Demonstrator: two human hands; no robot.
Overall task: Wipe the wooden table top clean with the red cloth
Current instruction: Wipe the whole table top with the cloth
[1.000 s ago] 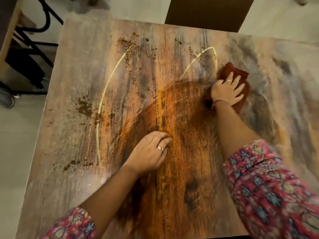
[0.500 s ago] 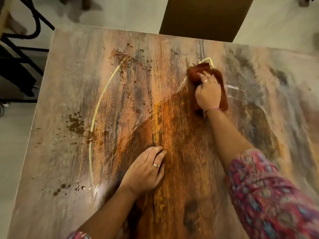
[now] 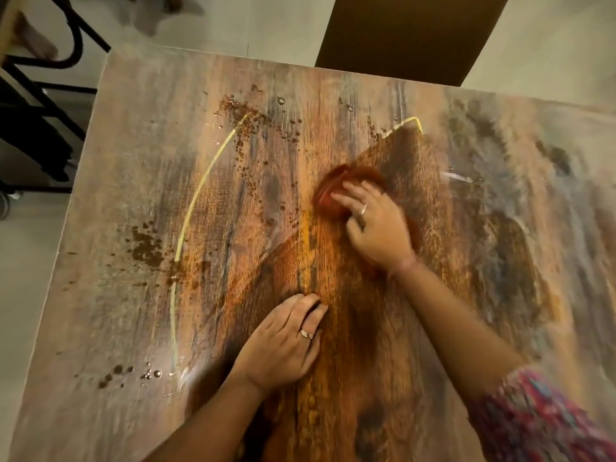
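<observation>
The wooden table top (image 3: 140,135) fills the view, streaked brown and grey. My right hand (image 3: 376,225) presses flat on the red cloth (image 3: 333,191) near the table's middle; the cloth is blurred and mostly under the palm. My left hand (image 3: 283,345) rests palm down on the wood nearer to me, fingers loosely together, holding nothing. Brown crumbs and splatter (image 3: 146,248) lie at the left, more brown specks (image 3: 246,115) at the far middle, and a few drops (image 3: 116,375) at the near left. A thin yellow arc (image 3: 193,208) curves across the left half.
A dark brown panel (image 3: 410,35) stands beyond the table's far edge. Black metal furniture legs (image 3: 36,105) stand on the pale floor at the far left. The table's left edge (image 3: 56,261) drops to the floor.
My right hand has swept the red cloth leftward and toward me, from the right side to the middle of the table. My left hand has stayed in place.
</observation>
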